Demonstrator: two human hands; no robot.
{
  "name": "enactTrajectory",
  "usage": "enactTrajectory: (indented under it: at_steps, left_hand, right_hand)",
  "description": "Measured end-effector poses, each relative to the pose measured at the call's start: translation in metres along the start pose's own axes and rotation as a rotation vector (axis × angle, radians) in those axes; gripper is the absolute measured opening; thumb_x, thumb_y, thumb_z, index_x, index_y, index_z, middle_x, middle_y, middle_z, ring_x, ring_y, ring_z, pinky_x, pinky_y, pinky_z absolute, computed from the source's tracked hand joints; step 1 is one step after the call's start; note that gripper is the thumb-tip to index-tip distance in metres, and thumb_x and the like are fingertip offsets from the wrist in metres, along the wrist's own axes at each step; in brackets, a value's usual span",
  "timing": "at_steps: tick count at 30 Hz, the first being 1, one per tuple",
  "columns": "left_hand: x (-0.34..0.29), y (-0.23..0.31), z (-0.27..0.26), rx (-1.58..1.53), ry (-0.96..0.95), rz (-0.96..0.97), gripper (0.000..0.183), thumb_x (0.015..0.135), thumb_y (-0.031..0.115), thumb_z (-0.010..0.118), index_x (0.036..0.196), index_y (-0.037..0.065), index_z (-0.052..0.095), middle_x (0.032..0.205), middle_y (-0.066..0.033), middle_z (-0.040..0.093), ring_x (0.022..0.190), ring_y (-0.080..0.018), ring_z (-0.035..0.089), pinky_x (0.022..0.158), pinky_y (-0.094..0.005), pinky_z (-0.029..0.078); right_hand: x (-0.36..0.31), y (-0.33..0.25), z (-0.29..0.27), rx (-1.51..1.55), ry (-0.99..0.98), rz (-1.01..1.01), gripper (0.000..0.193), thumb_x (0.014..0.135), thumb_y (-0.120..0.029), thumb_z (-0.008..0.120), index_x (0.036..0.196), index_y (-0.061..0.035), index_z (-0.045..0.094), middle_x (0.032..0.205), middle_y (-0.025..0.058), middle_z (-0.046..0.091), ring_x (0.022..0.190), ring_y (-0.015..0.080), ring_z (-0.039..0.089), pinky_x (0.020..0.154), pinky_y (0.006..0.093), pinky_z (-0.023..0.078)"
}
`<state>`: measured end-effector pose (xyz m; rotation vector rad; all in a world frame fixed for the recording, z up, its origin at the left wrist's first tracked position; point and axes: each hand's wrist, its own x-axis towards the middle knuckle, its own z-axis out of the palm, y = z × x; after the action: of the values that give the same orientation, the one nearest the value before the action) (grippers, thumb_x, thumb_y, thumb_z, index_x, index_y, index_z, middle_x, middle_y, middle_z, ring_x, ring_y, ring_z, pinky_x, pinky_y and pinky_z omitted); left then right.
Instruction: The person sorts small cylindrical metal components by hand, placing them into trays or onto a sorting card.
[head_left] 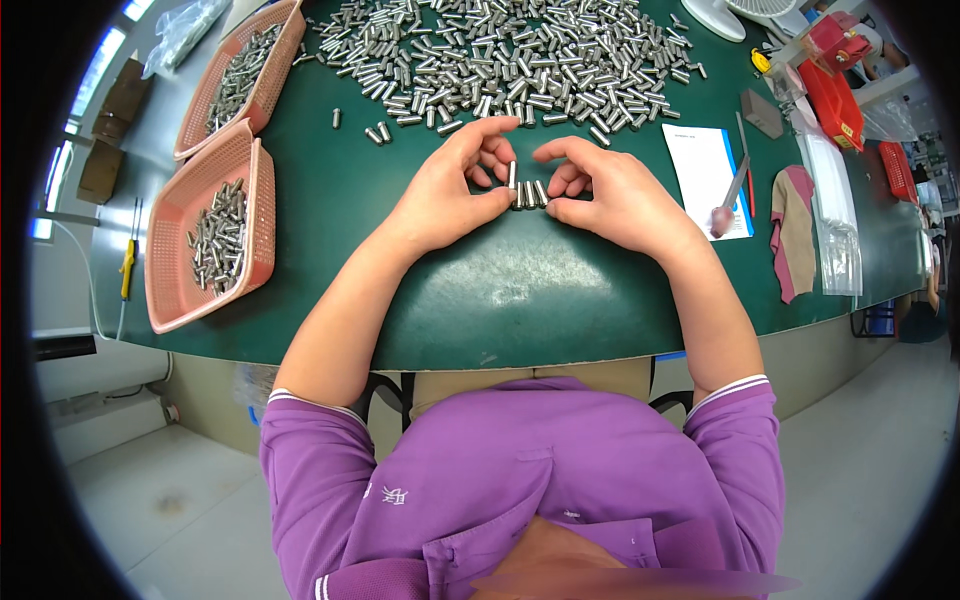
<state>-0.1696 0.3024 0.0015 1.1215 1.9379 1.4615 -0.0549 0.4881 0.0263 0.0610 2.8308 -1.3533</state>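
A short row of silver metal pins lies side by side on the green table between my two hands. One pin at the left end sticks out farther than the others. My left hand has its thumb and a curled fingertip against this pin, with the forefinger stretched out above. At the right end, my right hand rests its thumb by the row; its forefinger is apart and the other fingers are loosely curled. Just beyond my hands spreads a large heap of similar metal pins.
Two pink plastic baskets with metal pins stand at the left, near a yellow-handled tool. To the right lie a paper sheet, a tweezer-like tool, a beige-pink cloth piece and clear plastic bags. A white fan stands far right.
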Motion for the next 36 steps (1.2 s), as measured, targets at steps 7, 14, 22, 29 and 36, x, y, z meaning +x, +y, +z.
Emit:
enactTrajectory:
  at_steps: [7,14,22,29,36]
  left_hand:
    - [0.002,-0.008,0.001,-0.265,-0.026,-0.082,0.063,0.078,-0.012,0.06,0.136,0.002,0.041,0.107,-0.0039,0.05,0.092,-0.0109,0.057,0.082,-0.0253,0.049]
    - [0.009,-0.018,0.001,-0.32,-0.034,-0.102,0.054,0.081,-0.01,0.06,0.132,-0.002,0.044,0.107,-0.005,0.052,0.092,-0.011,0.059,0.081,-0.0246,0.051]
    - [0.009,-0.015,-0.002,-0.268,0.002,-0.17,0.036,0.082,-0.005,0.064,0.118,0.0,0.057,0.098,-0.0043,0.063,0.088,-0.0082,0.061,0.081,-0.0219,0.051]
    - [0.009,-0.02,-0.002,-0.35,0.027,-0.183,0.036,0.083,-0.003,0.064,0.119,0.001,0.059,0.099,-0.0035,0.065,0.086,-0.007,0.062,0.079,-0.0219,0.051]
    - [0.008,-0.015,-0.003,-0.376,0.061,-0.148,0.037,0.086,0.001,0.065,0.122,0.001,0.057,0.111,-0.0065,0.063,0.1,-0.0121,0.061,0.092,-0.0249,0.048]
  right_hand:
    - [0.003,0.009,-0.007,-0.024,0.107,0.009,0.036,0.08,-0.012,0.063,0.115,-0.0069,0.058,0.081,0.0069,0.068,0.076,0.0221,0.066,0.072,0.0332,0.052]
    - [-0.022,0.018,-0.059,-0.313,0.471,0.211,0.04,0.082,-0.021,0.064,0.119,-0.0072,0.059,0.089,0.0076,0.068,0.082,0.022,0.066,0.075,0.0338,0.051]
    - [-0.104,0.065,-0.111,-0.345,0.718,0.507,0.032,0.083,-0.02,0.065,0.11,-0.0021,0.064,0.085,0.0101,0.067,0.08,0.0189,0.065,0.075,0.0309,0.05]
    - [-0.116,0.081,-0.109,-0.384,0.724,0.542,0.028,0.08,-0.018,0.066,0.103,-0.0023,0.067,0.082,0.0105,0.068,0.077,0.0204,0.065,0.073,0.0317,0.05]
    - [-0.095,0.075,-0.093,-0.428,0.683,0.574,0.027,0.083,-0.024,0.067,0.097,-0.0013,0.066,0.079,0.0079,0.066,0.072,0.0176,0.063,0.069,0.0301,0.049]
